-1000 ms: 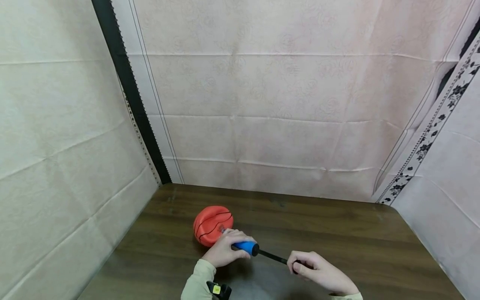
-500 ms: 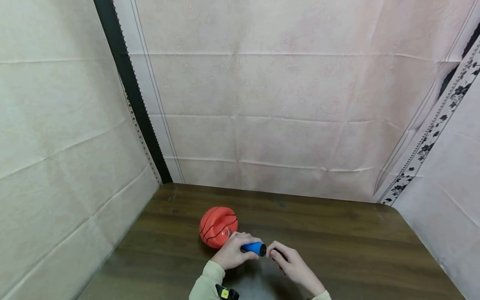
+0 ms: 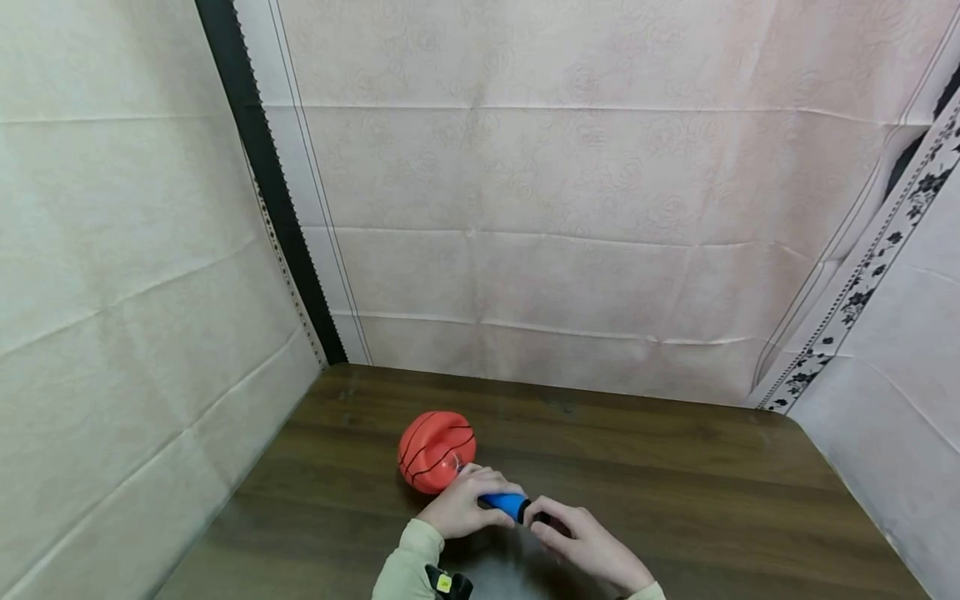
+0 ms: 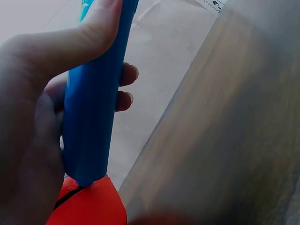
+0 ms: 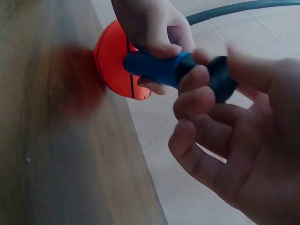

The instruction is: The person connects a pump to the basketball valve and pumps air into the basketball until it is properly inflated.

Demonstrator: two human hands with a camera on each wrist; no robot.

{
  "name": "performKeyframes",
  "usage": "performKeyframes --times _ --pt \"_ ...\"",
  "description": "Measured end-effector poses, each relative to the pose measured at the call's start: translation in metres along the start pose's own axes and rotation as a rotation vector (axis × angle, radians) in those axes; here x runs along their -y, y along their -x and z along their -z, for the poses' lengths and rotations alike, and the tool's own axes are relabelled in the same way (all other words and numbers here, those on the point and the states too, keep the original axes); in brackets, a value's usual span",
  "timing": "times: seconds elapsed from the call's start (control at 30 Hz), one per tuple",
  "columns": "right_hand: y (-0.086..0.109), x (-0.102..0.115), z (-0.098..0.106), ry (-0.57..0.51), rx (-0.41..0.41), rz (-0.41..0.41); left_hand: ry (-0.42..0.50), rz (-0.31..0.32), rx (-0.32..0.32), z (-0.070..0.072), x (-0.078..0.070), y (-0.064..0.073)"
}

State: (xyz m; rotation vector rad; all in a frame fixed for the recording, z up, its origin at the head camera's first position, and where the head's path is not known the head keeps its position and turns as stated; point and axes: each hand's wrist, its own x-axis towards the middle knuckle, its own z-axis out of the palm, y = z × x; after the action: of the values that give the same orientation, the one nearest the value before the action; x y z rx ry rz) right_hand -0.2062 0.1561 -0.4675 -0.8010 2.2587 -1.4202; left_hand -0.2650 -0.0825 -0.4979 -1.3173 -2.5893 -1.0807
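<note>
A blue hand pump (image 3: 504, 504) lies across my left hand (image 3: 471, 502), whose fingers and thumb wrap its barrel. My right hand (image 3: 588, 543) grips the black pump handle (image 5: 222, 79) at the other end, pushed in close to the barrel. A red inflatable ball (image 3: 437, 452) with black lines, dented on top, sits just beyond my left hand. In the left wrist view the far tip of the pump (image 4: 91, 117) meets the ball (image 4: 93, 206); my left hand hides part of that joint in the head view.
A brown wood-grain table (image 3: 675, 483) lies under the hands. Pale patterned cloth (image 3: 562, 208) hangs behind it and at both sides. A black strap device (image 3: 450, 583) sits on the left wrist.
The pump's black rod was drawn out a second ago; my right hand has moved left and pushed it in against the barrel. The ball and left hand shifted slightly right.
</note>
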Motion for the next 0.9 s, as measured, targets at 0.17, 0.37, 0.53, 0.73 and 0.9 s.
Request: performKeyframes --times 0.17,0.37,0.53,0.73,0.9 --pt "0.002 -0.001 0.003 0.012 0.047 0.034 0.034 -0.010 0.002 0.001 0.002 0.001" --pt "0.003 -0.002 0.003 0.026 0.063 0.070 0.045 -0.011 -0.003 0.002 0.002 0.002" --pt "0.004 0.003 0.005 0.042 0.075 0.087 0.051 -0.006 -0.003 0.004 0.001 0.002" --pt "0.017 0.011 0.021 0.076 0.073 0.145 0.033 -0.001 -0.063 0.009 0.000 0.003" --pt "0.034 0.014 0.039 -0.016 0.083 0.225 0.038 0.041 -0.102 0.013 0.000 0.005"
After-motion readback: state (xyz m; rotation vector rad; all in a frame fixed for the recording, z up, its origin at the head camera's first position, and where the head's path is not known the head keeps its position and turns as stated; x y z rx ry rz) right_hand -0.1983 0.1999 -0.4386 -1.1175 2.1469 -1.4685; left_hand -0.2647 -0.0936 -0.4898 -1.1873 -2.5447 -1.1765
